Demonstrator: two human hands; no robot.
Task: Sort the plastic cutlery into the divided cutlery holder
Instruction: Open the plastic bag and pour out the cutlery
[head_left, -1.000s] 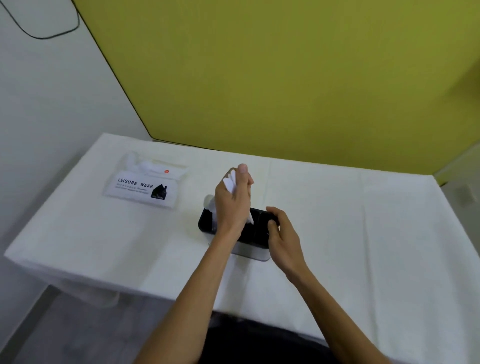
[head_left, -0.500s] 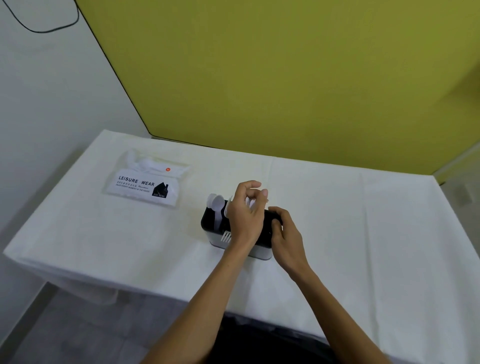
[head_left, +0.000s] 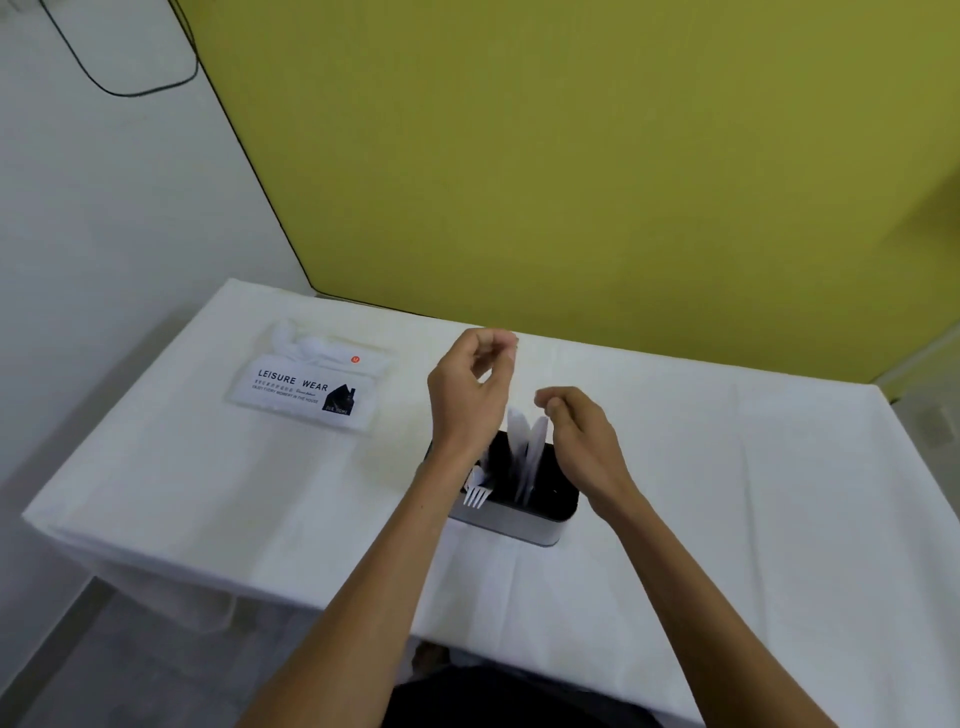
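Observation:
The divided cutlery holder, black inside with a grey wall, stands on the white table near its front edge. White plastic knives stand upright in its middle compartment. A white fork sticks out tines-up at the holder's left front, behind my left wrist. My left hand hovers above the holder's left end, fingers loosely curled with nothing in them. My right hand hangs just right of the knife tops, fingers loosely curled and holding nothing.
A clear packet labelled LEISURE WEAR with white fabric lies at the back left of the table. A yellow wall rises behind the table. The table's front edge runs just below the holder.
My left hand let go of the white cutlery, which now stands in the holder, and rose up. My right hand came off the holder's right end and lifted beside the knives.

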